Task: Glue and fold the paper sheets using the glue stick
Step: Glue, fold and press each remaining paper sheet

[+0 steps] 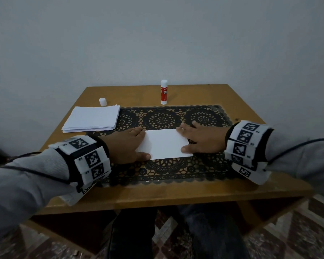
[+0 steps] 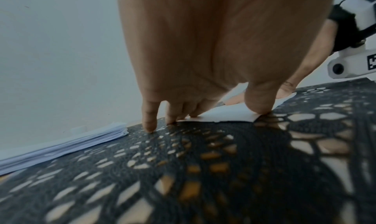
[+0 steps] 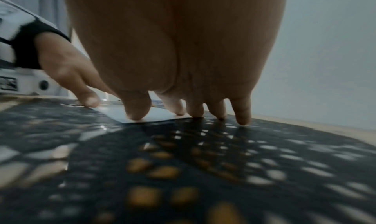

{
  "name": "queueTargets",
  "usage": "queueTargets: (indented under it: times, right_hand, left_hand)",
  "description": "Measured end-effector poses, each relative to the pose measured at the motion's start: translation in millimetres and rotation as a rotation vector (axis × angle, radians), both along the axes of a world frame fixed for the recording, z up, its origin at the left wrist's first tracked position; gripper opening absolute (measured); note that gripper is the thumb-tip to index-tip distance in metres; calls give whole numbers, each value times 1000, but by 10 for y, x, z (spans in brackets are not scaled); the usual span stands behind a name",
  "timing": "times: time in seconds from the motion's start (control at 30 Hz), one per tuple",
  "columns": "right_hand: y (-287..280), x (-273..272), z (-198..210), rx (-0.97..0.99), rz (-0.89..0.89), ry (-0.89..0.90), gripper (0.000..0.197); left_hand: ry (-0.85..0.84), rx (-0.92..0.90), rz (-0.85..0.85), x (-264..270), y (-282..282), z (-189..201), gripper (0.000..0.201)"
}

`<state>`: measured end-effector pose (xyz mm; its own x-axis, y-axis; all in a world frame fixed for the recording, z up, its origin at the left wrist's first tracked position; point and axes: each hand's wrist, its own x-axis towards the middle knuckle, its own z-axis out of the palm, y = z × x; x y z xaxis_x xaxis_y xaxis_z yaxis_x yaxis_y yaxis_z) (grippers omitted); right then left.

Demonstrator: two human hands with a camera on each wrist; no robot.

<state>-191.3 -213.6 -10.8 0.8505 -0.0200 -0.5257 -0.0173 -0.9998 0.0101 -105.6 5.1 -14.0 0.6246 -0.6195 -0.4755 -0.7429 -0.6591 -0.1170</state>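
Folded sheet: a white folded sheet (image 1: 166, 143) lies flat on the black lace mat (image 1: 176, 169), at the middle of the desk (image 1: 157, 195).
Left hand: the left hand (image 1: 128, 146) presses the sheet's left end, fingers straight, thumb at the near edge; the little finger (image 2: 149, 123) touches the mat beside the paper.
Right hand: the right hand (image 1: 202, 138) presses the right end the same way, fingers spread, thumb (image 3: 136, 108) on the near corner.
Hands: apart, one at each end, flat, gripping nothing.
Paper stack: a paper stack (image 1: 92, 118) sits on the left, overlapping the mat's corner.
Glue stick: the glue stick (image 1: 164, 92) stands upright behind the mat, seemingly uncapped.
Cap: a white cap (image 1: 102, 101) stands behind the stack.
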Motion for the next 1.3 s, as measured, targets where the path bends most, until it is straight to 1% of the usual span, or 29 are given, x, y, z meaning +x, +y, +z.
queueTargets:
  times: [0.13,0.2,0.33,0.47,0.53,0.63,0.73,0.83,0.93,1.0,1.03,1.1,1.13,1.2,1.3]
  right_hand:
    - [94,4,0,-62,-18,5,85]
    - [255,8,-42,-68,30,-22,84]
    - [476,46,-93,-35,118,-33,80]
    - [288,40,-52,-44,112,-6,79]
    - [132,6,-38,-43,67,3,80]
    - [6,-35,-33,-66,8,10,84]
    - [105,44,-51,-87,17,-20,85]
    - [246,153,-69,-51,52,-48,83]
    - [233,196,-77,2,53,-81,83]
    - [202,222,-79,7,43,-147,83]
    - [193,239,-82,0,43,-195,78]
    - [196,271,-71,-14,52,-270,70]
    - [199,281,-64,-13,54,-289,70]
    - [204,291,-58,-5,46,-304,75]
    - [203,307,-56,6,34,-308,81]
  left_hand:
    - [22,53,18,-2,-44,-18,87]
    - [18,54,8,-36,-107,-38,86]
    - [10,29,-85,-152,-242,-74,77]
    - [20,64,-61,32,-102,-85,81]
    - [18,77,-46,129,19,-79,82]
    - [4,75,-42,131,79,-69,83]
    - [-7,28,-24,87,-52,-81,84]
    - [0,-23,-10,78,-201,-62,81]
    - [-77,-91,-7,127,-232,-6,86]
    - [-113,-152,15,189,-209,10,82]
    - [-116,-183,27,229,-200,11,78]
    - [-94,-237,67,301,-195,19,73]
    - [-72,-261,95,323,-200,27,72]
    - [-22,-295,141,351,-214,46,74]
    - [46,-287,186,403,-231,61,74]
